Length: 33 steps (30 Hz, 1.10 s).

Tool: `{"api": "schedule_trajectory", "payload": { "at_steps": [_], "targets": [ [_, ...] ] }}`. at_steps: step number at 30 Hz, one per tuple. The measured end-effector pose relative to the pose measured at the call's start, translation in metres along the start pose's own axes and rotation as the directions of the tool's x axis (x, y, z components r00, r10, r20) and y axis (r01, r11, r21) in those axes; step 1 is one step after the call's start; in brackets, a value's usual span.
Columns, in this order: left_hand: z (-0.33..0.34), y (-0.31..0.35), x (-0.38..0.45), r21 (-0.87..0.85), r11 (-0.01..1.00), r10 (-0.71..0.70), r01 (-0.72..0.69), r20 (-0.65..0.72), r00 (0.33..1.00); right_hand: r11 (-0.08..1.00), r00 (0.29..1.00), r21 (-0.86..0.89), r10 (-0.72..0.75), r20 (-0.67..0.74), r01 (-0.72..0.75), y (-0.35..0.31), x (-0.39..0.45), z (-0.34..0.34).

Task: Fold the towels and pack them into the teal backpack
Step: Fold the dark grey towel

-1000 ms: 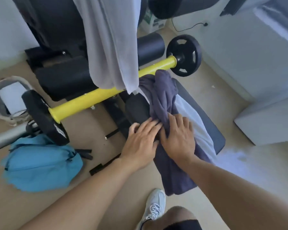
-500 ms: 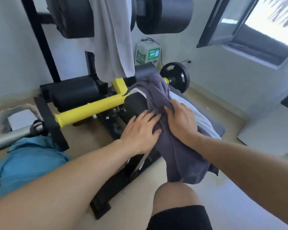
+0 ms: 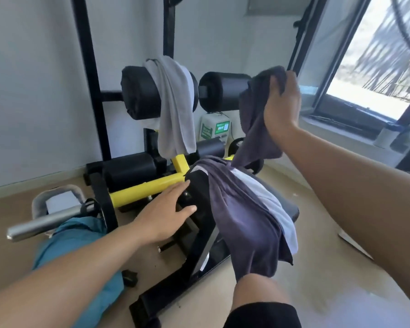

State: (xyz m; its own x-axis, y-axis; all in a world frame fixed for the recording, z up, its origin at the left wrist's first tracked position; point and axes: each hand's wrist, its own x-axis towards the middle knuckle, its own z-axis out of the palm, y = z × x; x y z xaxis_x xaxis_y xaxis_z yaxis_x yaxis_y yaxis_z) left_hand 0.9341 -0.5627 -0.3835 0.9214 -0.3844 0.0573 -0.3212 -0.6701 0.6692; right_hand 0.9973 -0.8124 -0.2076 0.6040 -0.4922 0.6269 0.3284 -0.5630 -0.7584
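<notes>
Gripped the dark towel [image 3: 246, 223] by one end in the raised right hand [image 3: 281, 102]; below that grip, draped over the bench [image 3: 291, 209]. Left hand [image 3: 166, 211] flat, fingers straight, beside the drape.

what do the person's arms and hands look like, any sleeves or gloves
Both forearms are bare with no sleeves in view. The left hand and right hand wear no gloves, and no rings, watch or wristband show on either. No markings are visible.

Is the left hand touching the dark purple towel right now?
Apart. In the head view the left hand lies open by the yellow bar, with black bench frame showing between its fingertips and the dark towel. Only the right hand grips it.
</notes>
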Motion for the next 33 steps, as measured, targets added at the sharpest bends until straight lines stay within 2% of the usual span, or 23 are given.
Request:
{"api": "schedule_trajectory", "payload": {
  "at_steps": [2, 4, 6, 8, 10, 12, 14, 17, 21, 23, 26, 28, 31, 33],
  "targets": [
    [-0.008, 0.000, -0.005, -0.123, 0.992, -0.014, 0.002, -0.099, 0.995, 0.992, 0.991, 0.071, -0.108, 0.075, 0.103, -0.035, -0.008, 0.002],
    [-0.019, -0.001, -0.010, -0.257, 0.966, -0.030, -0.025, -0.208, 0.978, 0.970, 0.966, 0.200, -0.174, 0.191, 0.135, -0.065, -0.025, 0.007],
    [-0.032, -0.001, -0.015, -0.393, 0.916, -0.047, -0.078, -0.298, 0.953, 0.920, 0.919, 0.390, -0.178, 0.352, 0.029, -0.087, -0.047, 0.014],
    [-0.048, -0.009, -0.021, -0.454, 0.879, -0.043, -0.143, -0.374, 0.927, 0.850, 0.808, 0.492, -0.150, 0.570, -0.189, -0.099, -0.073, 0.028],
    [-0.063, -0.025, -0.027, -0.454, 0.874, -0.028, -0.173, -0.403, 0.915, 0.852, 0.668, 0.425, -0.126, 0.733, -0.305, -0.095, -0.098, 0.047],
    [-0.076, -0.048, -0.031, -0.498, 0.849, -0.046, -0.175, -0.399, 0.916, 0.888, 0.548, 0.306, -0.075, 0.833, -0.344, -0.078, -0.125, 0.070],
    [-0.082, -0.069, -0.038, -0.518, 0.842, -0.072, -0.149, -0.383, 0.921, 0.908, 0.496, 0.208, -0.001, 0.868, -0.363, -0.055, -0.152, 0.092],
    [-0.072, -0.098, -0.043, -0.561, 0.822, -0.151, -0.095, -0.375, 0.915, 0.901, 0.497, 0.149, 0.082, 0.864, -0.408, -0.022, -0.191, 0.119],
    [-0.068, -0.116, -0.042, -0.521, 0.847, -0.215, -0.103, -0.514, 0.831, 0.905, 0.510, 0.076, 0.165, 0.844, -0.418, 0.012, -0.233, 0.147],
    [-0.074, -0.125, -0.038, -0.500, 0.860, -0.215, -0.099, -0.532, 0.819, 0.937, 0.519, 0.012, 0.183, 0.835, -0.350, 0.025, -0.248, 0.159],
    [-0.079, -0.139, -0.035, -0.439, 0.894, -0.170, -0.091, -0.519, 0.838, 0.976, 0.571, -0.126, 0.205, 0.795, -0.175, 0.039, -0.253, 0.166],
    [-0.079, -0.143, -0.033, -0.435, 0.898, -0.183, -0.070, -0.512, 0.839, 0.967, 0.615, -0.219, 0.251, 0.748, -0.129, 0.044, -0.247, 0.167],
    [-0.079, -0.147, -0.030, -0.481, 0.874, -0.259, -0.066, -0.578, 0.774, 0.939, 0.666, -0.334, 0.300, 0.683, -0.081, 0.048, -0.236, 0.166],
    [-0.082, -0.151, -0.027, -0.555, 0.830, -0.351, -0.055, -0.596, 0.722, 0.926, 0.701, -0.364, 0.324, 0.635, -0.099, 0.052, -0.228, 0.163]
  ]
}}
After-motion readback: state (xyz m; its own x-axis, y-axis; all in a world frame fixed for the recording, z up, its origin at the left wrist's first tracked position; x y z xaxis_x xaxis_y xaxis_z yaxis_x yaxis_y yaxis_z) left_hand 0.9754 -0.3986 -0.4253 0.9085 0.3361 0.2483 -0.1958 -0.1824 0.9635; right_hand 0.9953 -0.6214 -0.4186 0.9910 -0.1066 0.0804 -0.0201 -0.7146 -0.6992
